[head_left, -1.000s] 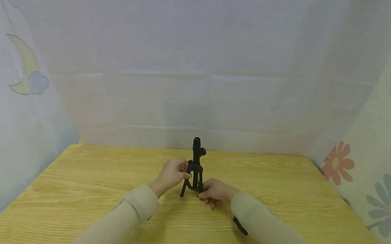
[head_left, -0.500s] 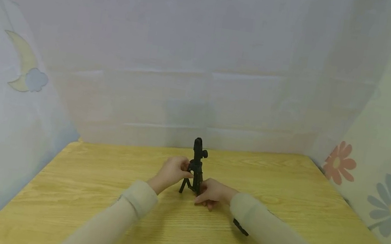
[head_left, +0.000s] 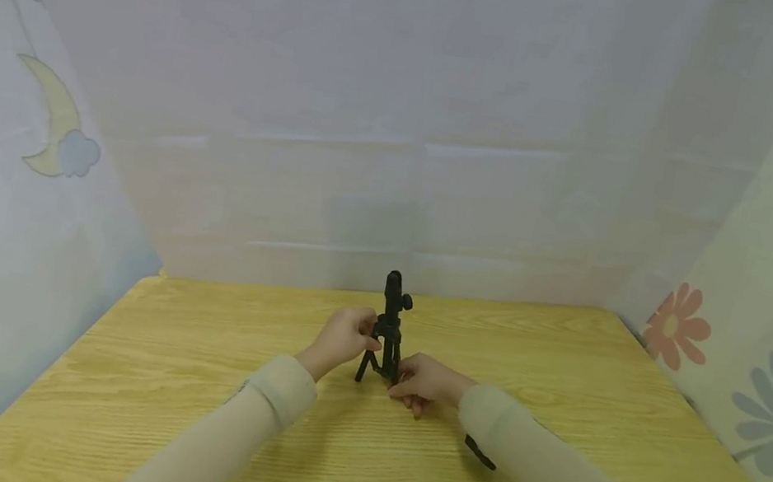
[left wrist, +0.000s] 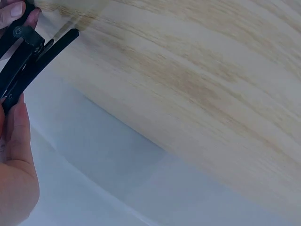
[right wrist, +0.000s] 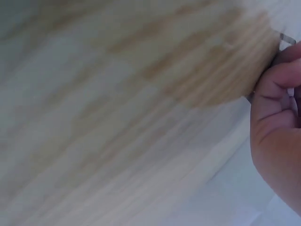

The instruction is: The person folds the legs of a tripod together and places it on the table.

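A small black tripod (head_left: 393, 309) stands upright near the back of the wooden table, its legs partly spread and a knob on its right side. My left hand (head_left: 344, 338) grips it at the top of the legs, thumb in front. In the left wrist view the left hand (left wrist: 19, 160) holds the tripod (left wrist: 23, 63), with one leg angled outward. Low on the right, my right hand (head_left: 429, 382) pinches the lower end of a leg. The right wrist view shows this hand (right wrist: 282, 113) with curled fingers at the frame's edge; the leg is mostly hidden there.
The wood-grain table (head_left: 181, 410) ends at a pale sheet wall (head_left: 297, 136) just behind the tripod. Decorated walls with a moon (head_left: 55, 112) and flowers (head_left: 677, 326) flank it. A small black object (head_left: 479, 453) shows under the right sleeve.
The tripod has turned slightly, and its right leg has shifted with my right hand, whose fingers stay at the leg's lower end. My left hand keeps its hold; the head view has shifted a little.
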`<state>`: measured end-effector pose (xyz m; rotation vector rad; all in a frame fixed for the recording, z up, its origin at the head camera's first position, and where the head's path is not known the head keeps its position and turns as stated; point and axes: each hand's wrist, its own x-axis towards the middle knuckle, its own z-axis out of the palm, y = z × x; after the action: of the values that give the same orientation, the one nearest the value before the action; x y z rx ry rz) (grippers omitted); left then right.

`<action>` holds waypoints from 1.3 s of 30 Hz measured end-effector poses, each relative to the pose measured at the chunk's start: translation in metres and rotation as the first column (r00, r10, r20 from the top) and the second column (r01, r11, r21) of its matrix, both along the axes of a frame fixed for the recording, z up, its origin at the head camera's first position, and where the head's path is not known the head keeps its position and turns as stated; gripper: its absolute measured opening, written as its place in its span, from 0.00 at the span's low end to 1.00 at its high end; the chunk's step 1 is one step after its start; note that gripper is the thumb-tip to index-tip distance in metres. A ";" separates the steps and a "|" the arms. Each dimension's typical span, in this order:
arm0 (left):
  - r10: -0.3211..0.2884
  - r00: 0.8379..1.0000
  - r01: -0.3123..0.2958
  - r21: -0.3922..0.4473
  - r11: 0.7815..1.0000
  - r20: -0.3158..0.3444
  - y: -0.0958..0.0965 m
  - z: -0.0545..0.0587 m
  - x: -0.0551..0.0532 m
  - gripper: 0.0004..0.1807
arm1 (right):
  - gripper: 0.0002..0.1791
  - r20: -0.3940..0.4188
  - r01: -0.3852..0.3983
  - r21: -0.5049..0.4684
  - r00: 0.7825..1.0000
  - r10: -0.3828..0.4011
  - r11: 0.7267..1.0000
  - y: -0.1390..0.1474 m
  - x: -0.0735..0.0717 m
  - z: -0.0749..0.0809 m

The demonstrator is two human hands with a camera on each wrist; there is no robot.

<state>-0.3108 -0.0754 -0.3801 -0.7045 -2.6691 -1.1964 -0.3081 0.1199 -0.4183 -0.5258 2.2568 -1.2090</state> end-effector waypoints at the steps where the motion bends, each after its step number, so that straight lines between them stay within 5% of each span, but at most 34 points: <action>1: -0.003 1.000 0.003 0.000 1.000 -0.002 0.000 0.000 -0.001 0.10 | 0.03 0.003 0.007 0.006 1.000 -0.007 1.000 0.000 0.000 0.001; 21: 0.002 0.999 -0.003 0.009 1.000 0.054 -0.002 0.007 -0.006 0.10 | 0.07 0.033 0.154 0.063 0.987 -0.156 0.986 -0.015 -0.003 0.007; 39: -0.007 0.996 0.003 0.041 0.999 0.087 -0.002 -0.001 -0.005 0.09 | 0.06 0.023 0.259 0.102 0.965 -0.262 0.961 -0.021 0.001 0.001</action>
<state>-0.3159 -0.0777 -0.3812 -0.6681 -2.7053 -1.3089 -0.3070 0.0992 -0.4172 -0.1702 2.3949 -1.2115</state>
